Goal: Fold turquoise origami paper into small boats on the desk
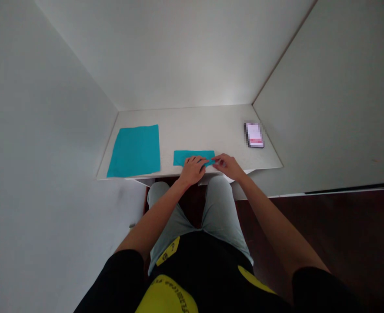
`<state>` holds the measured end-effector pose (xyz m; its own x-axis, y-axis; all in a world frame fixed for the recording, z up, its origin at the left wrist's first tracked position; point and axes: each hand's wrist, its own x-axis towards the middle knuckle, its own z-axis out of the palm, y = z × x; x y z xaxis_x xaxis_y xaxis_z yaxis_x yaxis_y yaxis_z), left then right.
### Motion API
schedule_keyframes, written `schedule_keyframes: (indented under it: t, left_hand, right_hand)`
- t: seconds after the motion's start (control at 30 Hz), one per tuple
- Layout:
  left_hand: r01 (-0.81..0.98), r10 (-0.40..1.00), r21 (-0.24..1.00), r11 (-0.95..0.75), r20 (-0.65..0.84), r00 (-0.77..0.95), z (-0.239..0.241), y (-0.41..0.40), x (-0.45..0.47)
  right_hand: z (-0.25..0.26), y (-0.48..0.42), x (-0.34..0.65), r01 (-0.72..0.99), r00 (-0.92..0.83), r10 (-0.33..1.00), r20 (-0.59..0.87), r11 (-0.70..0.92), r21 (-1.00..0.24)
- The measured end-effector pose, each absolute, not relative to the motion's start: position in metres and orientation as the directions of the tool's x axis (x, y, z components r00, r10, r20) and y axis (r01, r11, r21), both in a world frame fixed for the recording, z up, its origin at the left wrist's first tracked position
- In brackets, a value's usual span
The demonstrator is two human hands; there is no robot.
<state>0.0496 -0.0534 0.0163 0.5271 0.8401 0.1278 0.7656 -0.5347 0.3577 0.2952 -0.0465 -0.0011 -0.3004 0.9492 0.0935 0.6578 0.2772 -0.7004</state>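
Note:
A teal cloth (192, 154), folded into a long narrow strip, lies near the front edge of the white table. My left hand (193, 168) rests on its middle with the fingers lying flat over it. At the strip's right end, my right hand (227, 166) pinches the cloth's corner between thumb and fingers. The fingers cover part of the strip's front side. Further left, a second teal cloth (135, 150) is spread flat in a near-square shape, its front edge along the table's edge.
A phone (254, 134) with a lit, blurred screen lies at the right end of the white table (198, 121). Walls close in the table at the left, back and right. My knees (218, 191) are just under its front edge.

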Motion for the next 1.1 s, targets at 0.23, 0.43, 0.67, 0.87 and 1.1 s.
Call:
schedule_keyframes:
  t: [0.23,0.43,0.67,0.87,1.1]
  left_hand:
    - [0.755,0.837,0.368,-0.543,0.165,0.521,0.007,-0.052,0.049]
    - [0.755,0.824,0.331,-0.566,0.181,0.538,0.007,-0.055,0.047]
    - [0.746,0.799,0.292,-0.598,0.15,0.582,0.009,-0.057,0.046]
    - [0.736,0.785,0.272,-0.619,0.185,0.592,0.004,-0.057,0.046]
    - [0.745,0.791,0.266,-0.612,0.219,0.572,-0.001,-0.065,0.052]
  right_hand:
    - [-0.001,-0.027,0.288,0.699,-0.334,0.936,0.11,0.325,-0.638]
    - [-0.006,-0.018,0.283,0.766,-0.339,0.932,0.125,0.351,-0.539]
    - [-0.014,-0.017,0.277,0.852,-0.201,0.965,0.168,0.257,-0.456]
    - [0.003,-0.001,0.274,0.895,-0.285,0.952,0.107,0.305,-0.327]
    - [0.018,-0.03,0.264,0.84,-0.308,0.92,0.241,0.382,-0.384]
